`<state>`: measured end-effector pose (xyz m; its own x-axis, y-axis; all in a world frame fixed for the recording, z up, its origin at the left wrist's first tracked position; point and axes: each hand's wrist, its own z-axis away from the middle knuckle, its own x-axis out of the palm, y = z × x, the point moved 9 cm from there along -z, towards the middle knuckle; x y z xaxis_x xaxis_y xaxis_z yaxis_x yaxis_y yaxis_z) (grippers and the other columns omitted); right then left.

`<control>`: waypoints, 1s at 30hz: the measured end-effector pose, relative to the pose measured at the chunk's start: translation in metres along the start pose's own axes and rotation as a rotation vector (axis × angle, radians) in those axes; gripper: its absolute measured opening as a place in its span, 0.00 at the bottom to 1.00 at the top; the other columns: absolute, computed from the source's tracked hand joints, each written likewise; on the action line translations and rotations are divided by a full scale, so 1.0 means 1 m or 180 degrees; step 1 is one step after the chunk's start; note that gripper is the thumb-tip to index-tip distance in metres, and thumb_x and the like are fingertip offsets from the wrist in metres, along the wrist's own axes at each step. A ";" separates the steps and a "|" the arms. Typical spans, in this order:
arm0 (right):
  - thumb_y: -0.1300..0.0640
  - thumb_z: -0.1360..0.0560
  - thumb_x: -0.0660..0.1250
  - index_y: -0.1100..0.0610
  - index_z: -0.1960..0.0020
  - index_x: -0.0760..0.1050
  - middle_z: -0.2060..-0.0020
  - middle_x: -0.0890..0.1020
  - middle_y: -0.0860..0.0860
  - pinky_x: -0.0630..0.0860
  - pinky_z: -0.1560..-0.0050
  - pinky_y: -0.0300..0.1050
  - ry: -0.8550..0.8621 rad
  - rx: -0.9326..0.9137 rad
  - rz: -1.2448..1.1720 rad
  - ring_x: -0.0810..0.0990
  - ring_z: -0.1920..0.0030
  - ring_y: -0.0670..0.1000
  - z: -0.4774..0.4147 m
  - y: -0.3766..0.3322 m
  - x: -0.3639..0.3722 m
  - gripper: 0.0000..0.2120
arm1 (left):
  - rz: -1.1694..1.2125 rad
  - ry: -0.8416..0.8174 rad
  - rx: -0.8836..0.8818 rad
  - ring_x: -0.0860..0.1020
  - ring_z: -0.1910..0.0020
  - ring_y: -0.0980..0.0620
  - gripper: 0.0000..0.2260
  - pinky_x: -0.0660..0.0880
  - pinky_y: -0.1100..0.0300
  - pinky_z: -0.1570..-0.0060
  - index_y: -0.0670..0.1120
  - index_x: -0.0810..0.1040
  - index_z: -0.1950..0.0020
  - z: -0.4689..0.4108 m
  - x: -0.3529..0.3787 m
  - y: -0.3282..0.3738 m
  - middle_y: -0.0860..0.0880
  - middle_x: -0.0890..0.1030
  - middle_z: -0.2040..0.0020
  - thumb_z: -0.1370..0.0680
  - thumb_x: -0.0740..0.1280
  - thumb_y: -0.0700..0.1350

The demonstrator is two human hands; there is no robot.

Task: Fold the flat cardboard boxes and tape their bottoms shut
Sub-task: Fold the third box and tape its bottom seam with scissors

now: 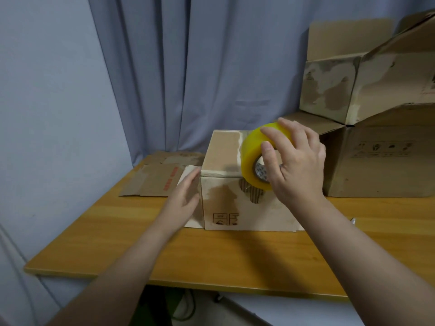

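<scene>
Left hand [186, 196] flat, open against scuffed cardboard box [235, 209]; right hand [299, 168] grips glossy yellow tape roll [251, 152].

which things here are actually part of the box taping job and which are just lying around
In the job: small box, yellow tape roll gripped by the right hand, left hand flat against the box, flat cardboard behind it.
Just about: bigger folded boxes at the right, curtain.

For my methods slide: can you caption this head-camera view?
The right hand holds a yellow tape roll over the small cardboard box; the left hand lies flat along its side.
</scene>
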<state>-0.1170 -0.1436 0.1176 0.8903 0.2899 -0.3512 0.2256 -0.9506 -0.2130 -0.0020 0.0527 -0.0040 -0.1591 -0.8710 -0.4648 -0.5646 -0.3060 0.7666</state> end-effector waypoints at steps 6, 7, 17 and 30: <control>0.43 0.21 0.51 0.48 0.39 0.77 0.35 0.74 0.52 0.65 0.40 0.59 -0.0102 0.0125 -0.0030 0.68 0.35 0.57 -0.010 0.005 0.004 0.21 | -0.1824 -0.0399 0.0658 0.50 0.24 0.60 0.37 0.49 0.57 0.25 0.58 0.53 0.24 -0.029 0.000 0.008 0.60 0.51 0.24 0.27 0.71 0.54; 0.43 0.21 0.51 0.48 0.39 0.77 0.36 0.75 0.52 0.65 0.41 0.59 -0.0106 0.0136 -0.0039 0.68 0.35 0.57 -0.011 0.005 0.004 0.21 | -0.1948 -0.0458 0.0712 0.49 0.24 0.58 0.38 0.48 0.55 0.25 0.57 0.54 0.24 -0.033 0.001 0.008 0.59 0.50 0.24 0.28 0.71 0.55; 0.39 0.26 0.62 0.49 0.33 0.72 0.32 0.72 0.52 0.62 0.36 0.47 -0.0507 0.0055 -0.0418 0.67 0.34 0.54 -0.020 0.034 0.006 0.25 | -0.2132 -0.0108 0.1211 0.63 0.32 0.65 0.22 0.55 0.69 0.31 0.51 0.71 0.31 -0.040 -0.007 0.035 0.58 0.70 0.32 0.21 0.54 0.58; 0.68 0.28 0.65 0.40 0.30 0.63 0.38 0.70 0.52 0.70 0.46 0.45 -0.1492 -0.0146 -0.0889 0.71 0.40 0.53 -0.025 0.048 0.016 0.35 | -0.2431 0.0249 0.0817 0.65 0.28 0.52 0.21 0.50 0.67 0.33 0.47 0.66 0.27 -0.026 0.019 0.049 0.49 0.68 0.28 0.19 0.62 0.47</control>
<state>-0.0815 -0.1873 0.1245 0.5246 0.5403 -0.6579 0.4545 -0.8312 -0.3202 -0.0114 0.0116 0.0362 0.3973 -0.4846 -0.7793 -0.6643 -0.7377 0.1201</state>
